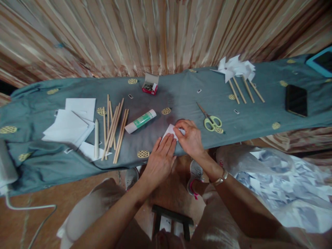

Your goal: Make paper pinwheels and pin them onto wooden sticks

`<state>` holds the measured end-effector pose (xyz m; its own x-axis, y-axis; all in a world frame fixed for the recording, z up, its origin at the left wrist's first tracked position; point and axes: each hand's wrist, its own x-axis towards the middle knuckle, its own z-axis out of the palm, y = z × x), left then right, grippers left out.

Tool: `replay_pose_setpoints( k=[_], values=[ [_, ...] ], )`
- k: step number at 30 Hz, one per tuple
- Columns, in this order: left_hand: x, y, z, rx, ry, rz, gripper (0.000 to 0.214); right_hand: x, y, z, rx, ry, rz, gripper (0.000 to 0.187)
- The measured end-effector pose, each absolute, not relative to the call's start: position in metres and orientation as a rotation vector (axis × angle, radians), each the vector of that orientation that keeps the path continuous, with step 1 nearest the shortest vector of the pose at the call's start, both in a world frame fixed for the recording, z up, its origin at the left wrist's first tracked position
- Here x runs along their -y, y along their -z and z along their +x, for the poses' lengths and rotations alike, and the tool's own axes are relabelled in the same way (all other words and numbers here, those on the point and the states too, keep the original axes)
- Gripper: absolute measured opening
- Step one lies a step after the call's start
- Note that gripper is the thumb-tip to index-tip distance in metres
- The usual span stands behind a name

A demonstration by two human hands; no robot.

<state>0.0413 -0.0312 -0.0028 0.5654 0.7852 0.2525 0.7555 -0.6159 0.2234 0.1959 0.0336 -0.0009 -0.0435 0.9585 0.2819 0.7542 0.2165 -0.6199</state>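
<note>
A small piece of white paper, seemingly folded, lies at the front edge of the cloth-covered table. My left hand rests flat on it with fingers stretched out, pressing it down. Bent fingers of my right hand pinch the paper's right side, hiding part of it. Just left of the paper is a white and green glue stick. Scissors with light green handles lie right of my right hand. Farther back stands a small open red box of small metal pieces, perhaps push pins.
Wooden sticks, a pale pointed tool and white paper sheets lie at left. Paper pinwheels on sticks and a phone are at right. A plastic bag of paper scraps stands below; a stool is beneath me.
</note>
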Motion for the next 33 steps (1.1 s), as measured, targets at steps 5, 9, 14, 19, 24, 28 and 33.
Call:
replay_pose_setpoints(
  k=[5,9,14,19,24,28,33],
  values=[
    [0.03,0.002,0.042,-1.336,-0.474,2.7,0.049,-0.033,0.002,0.197,1.869,-0.359,-1.569,0.012],
    [0.03,0.004,0.041,-1.321,-0.457,2.7,0.048,-0.032,0.002,0.2,1.878,-0.336,-1.576,0.011],
    [0.03,0.005,0.04,-1.319,-0.459,2.687,0.05,-0.024,0.003,0.202,1.92,-0.3,-1.563,0.021],
    [0.028,0.003,0.038,-1.317,-0.422,2.737,0.049,-0.015,0.008,0.208,1.942,-0.274,-1.597,0.04],
    [0.031,-0.001,0.029,-1.315,-0.359,2.769,0.049,-0.012,0.013,0.226,1.921,-0.213,-1.608,0.038],
    [0.035,-0.004,0.012,-1.343,-0.311,2.763,0.049,-0.014,0.016,0.239,1.927,-0.168,-1.572,0.036],
    [0.041,-0.004,-0.01,-1.377,-0.324,2.744,0.047,-0.016,0.017,0.245,1.945,-0.162,-1.555,0.032]
  ],
)
